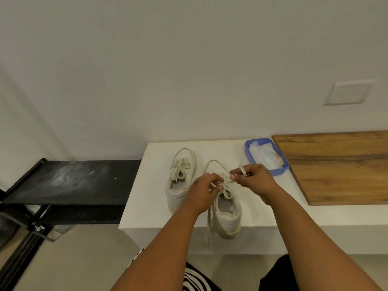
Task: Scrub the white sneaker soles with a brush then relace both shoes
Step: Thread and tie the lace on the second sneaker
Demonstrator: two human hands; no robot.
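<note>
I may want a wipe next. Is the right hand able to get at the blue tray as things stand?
Probably yes. The blue tray lies just past the right hand with nothing between them. But that hand now pinches a lace, which it would have to drop first.

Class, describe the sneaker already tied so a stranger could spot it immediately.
Start at the white bench against the wall, where two white sneakers stand side by side. The tied sneaker is the one nearer the black shelf; its bow is finished and no hand touches it.
</note>
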